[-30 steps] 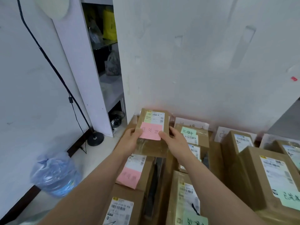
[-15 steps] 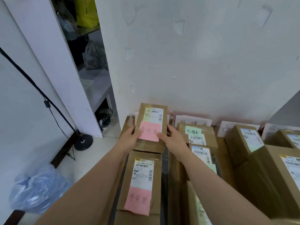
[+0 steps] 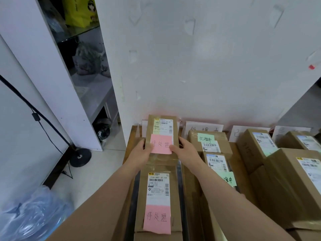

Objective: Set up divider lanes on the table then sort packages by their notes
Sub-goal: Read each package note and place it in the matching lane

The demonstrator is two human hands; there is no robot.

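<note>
A brown package with a pink note [image 3: 162, 134] lies at the far end of the leftmost lane, against the wall. My left hand [image 3: 141, 153] grips its left edge and my right hand [image 3: 185, 150] grips its right edge, thumbs on the pink note. Closer to me in the same lane lies a second pink-note package [image 3: 157, 202]. A black divider strip [image 3: 181, 192] runs along the lane's right side. The lane beyond it holds two packages with green notes [image 3: 209, 141].
White lane signs [image 3: 204, 128] stand against the wall. Larger brown boxes [image 3: 295, 186] fill the right lanes. Left of the table are a floor lamp base [image 3: 80, 157], a blue water bottle [image 3: 33, 214] and an open shelf unit [image 3: 86, 54].
Both hands have carried the pink-note package forward and lowered it to the far end of the left lane. The camera tilted down and shifted right.
</note>
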